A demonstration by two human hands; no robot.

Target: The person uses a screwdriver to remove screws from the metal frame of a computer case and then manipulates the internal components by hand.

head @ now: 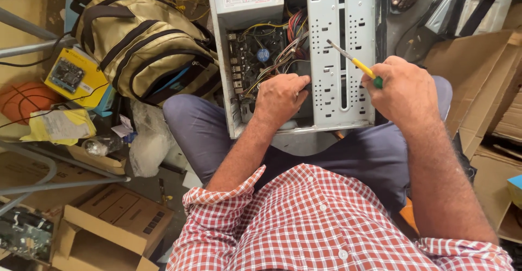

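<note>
The open computer case (337,59) lay between the person's knees. Inside it, the left hand (280,97) gripped a dark component beside the motherboard (258,53). The right hand (402,89) clasped a screwdriver (353,61) over the case's drive cage; a slipped tip could likely nick the wiring

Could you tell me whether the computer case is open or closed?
Open: the computer case has no side panel, so its circuit board and wires are exposed.
</note>
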